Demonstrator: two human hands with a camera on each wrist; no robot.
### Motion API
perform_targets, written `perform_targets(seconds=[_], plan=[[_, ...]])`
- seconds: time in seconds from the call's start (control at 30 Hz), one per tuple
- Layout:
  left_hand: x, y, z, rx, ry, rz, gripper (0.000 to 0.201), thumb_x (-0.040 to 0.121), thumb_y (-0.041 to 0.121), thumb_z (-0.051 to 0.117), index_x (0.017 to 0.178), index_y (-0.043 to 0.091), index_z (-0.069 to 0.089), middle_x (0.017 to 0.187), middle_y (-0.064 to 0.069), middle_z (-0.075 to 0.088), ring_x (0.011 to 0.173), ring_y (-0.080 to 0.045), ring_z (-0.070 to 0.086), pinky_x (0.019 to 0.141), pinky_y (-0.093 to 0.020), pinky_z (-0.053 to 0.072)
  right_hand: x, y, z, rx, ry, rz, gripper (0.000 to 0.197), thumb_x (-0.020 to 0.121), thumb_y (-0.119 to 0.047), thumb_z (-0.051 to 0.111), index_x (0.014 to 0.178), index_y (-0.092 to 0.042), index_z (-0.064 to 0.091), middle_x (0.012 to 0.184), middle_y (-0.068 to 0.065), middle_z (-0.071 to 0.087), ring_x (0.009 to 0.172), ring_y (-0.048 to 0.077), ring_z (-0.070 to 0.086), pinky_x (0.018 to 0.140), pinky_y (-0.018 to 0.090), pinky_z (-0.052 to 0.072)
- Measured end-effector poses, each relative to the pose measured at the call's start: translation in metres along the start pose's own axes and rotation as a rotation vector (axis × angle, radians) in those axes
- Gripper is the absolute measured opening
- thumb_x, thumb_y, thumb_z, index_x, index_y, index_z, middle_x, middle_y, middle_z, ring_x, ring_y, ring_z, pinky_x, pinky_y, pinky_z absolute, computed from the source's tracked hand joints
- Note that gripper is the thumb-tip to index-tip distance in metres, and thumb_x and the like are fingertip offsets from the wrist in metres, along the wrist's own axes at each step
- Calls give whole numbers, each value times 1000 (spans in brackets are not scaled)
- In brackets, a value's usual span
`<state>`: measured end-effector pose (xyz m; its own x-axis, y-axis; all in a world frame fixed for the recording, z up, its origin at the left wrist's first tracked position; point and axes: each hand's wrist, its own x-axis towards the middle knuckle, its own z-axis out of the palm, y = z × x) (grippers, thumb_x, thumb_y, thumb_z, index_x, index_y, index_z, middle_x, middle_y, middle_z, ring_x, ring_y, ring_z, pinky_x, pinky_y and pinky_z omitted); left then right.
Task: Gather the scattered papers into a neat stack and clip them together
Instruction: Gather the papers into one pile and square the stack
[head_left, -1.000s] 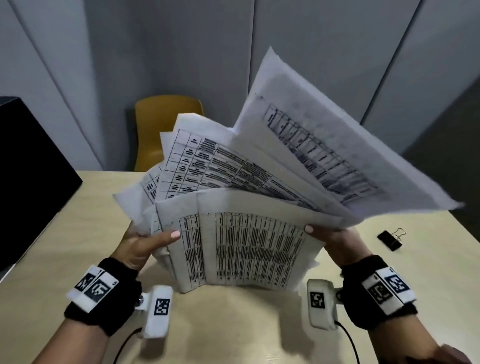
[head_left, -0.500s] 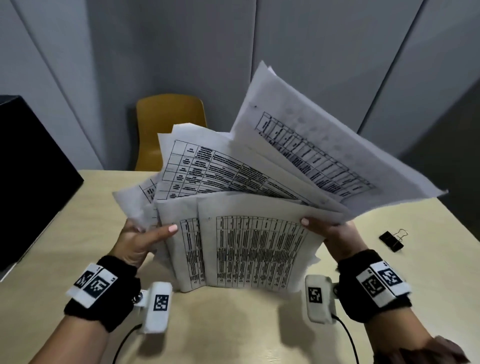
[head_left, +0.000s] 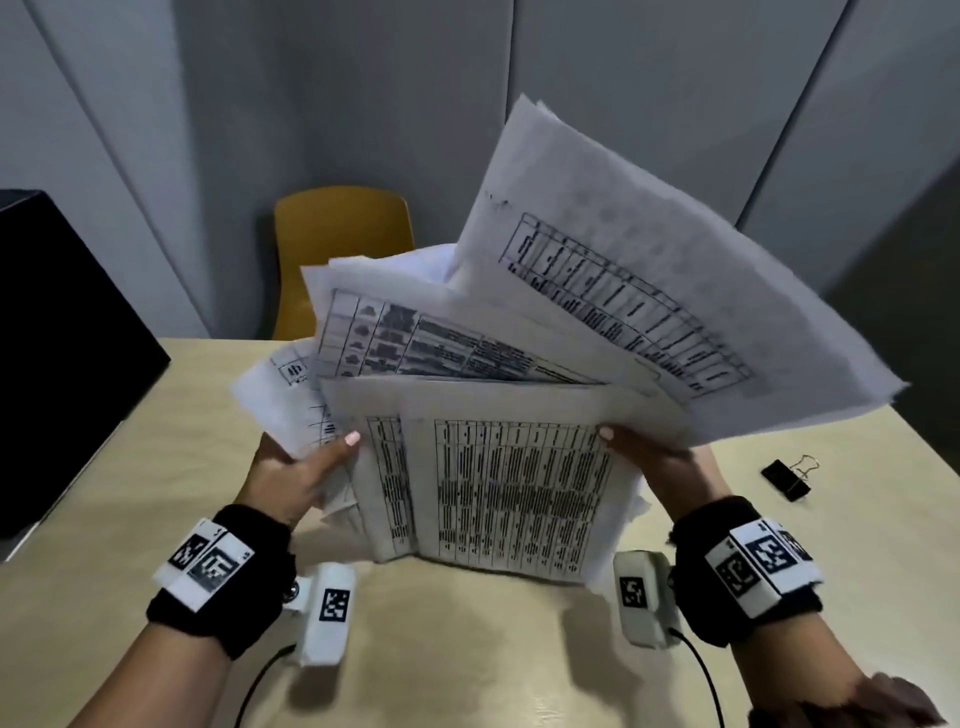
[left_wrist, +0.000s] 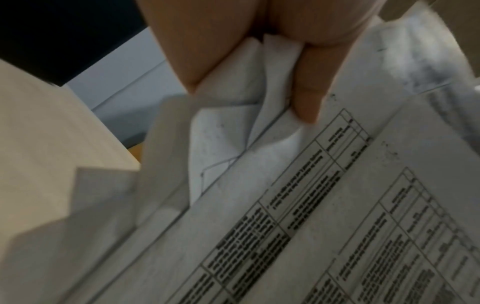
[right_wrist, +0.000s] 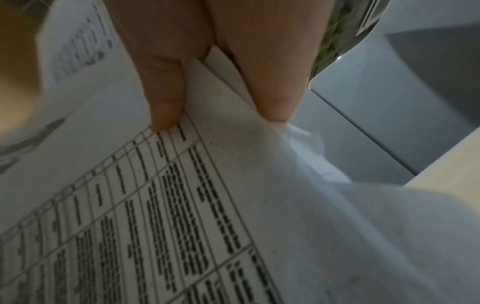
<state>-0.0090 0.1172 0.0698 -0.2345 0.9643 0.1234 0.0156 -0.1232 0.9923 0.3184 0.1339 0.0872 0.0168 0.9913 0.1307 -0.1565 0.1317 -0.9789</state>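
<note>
White papers (head_left: 519, 488) bear black printed tables; binder clip (head_left: 785, 479) black, chair (head_left: 343, 234) mustard-yellow, table (head_left: 467, 649) pale beige.

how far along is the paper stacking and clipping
Gathered: the papers are off the table, gripped by the left hand and right hand. In hand: squaring them; they fan out unevenly. Left: the binder clip lies unused.

Pretty much the whole middle of the table (head_left: 156, 467) is blocked by the fanned papers (head_left: 498, 478), bottom edge standing on it and sheets splaying up toward the far right corner. Open tabletop along the near edge and out to the left edge. By the right edge the binder clip (head_left: 787, 478) lies alone, bare surface all round. A black box (head_left: 62, 353) walls off the left side.
</note>
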Motion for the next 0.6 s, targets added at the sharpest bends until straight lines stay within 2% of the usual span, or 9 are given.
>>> perform_targets(seconds=[0.1,0.2,0.23,0.27,0.33,0.4,0.47,0.53,0.6], plan=[[-2,-3,-4,-59,-95,-18,48,43,38,81,87,23,69,84,5,76,75,-9,71,66,-31,57,-5,-3,-8,-99,-114,-8,40,67,3,77,90,-29,69,85,-20,73,86,-6,66,74,11,52],[-4,-7,-4,-120,-211,-37,70,32,46,91,94,21,71,92,1,76,90,-19,71,77,-35,58,-8,6,-10,-127,-163,123,80,34,-44,91,106,-22,64,104,-9,72,107,19,64,96,36,49],[-3,-8,-2,-135,-227,-41,71,31,48,91,93,21,72,92,1,76,92,-19,71,78,-33,57,-8,5,-6,-112,-143,140,85,36,-46,90,111,-18,62,110,-3,71,108,21,63,100,40,45],[-2,-9,-2,-140,-234,-51,71,30,48,91,93,20,72,92,2,76,93,-19,70,79,-31,57,-7,5,-3,-111,-132,142,77,47,-36,89,115,-15,59,115,2,68,106,16,63,102,40,44],[-2,-8,-1,-133,-234,-59,71,30,38,89,94,14,70,87,4,76,92,-16,70,76,-25,57,-5,2,-2,-127,-132,108,53,72,-4,74,120,-13,55,116,-1,63,93,-10,61,98,22,46],[-3,-3,-1,-132,-226,-53,68,35,29,83,98,10,67,83,6,76,86,-11,71,72,-22,57,-2,-3,-2,-153,-170,107,44,77,6,66,109,-23,61,100,-16,68,78,-21,58,79,7,48],[-3,3,-3,-219,-262,-82,52,43,22,86,92,12,73,83,1,76,80,-15,72,68,-27,59,1,-8,-7,-117,-196,94,34,68,-6,78,90,-32,73,88,-18,73,83,-9,65,75,14,51],[-1,8,-8,-320,-275,-97,24,71,0,65,78,19,78,75,0,75,69,-14,72,59,-25,58,4,-11,-18,-49,-163,43,51,47,-35,90,94,-25,75,101,-3,74,99,14,66,83,29,55],[2,6,-9,-293,-323,-81,56,79,-18,43,73,24,78,71,4,74,65,-9,70,56,-22,56,5,-13,-21,-6,-154,40,66,35,-46,91,94,-19,75,103,3,73,103,25,65,88,37,53]])
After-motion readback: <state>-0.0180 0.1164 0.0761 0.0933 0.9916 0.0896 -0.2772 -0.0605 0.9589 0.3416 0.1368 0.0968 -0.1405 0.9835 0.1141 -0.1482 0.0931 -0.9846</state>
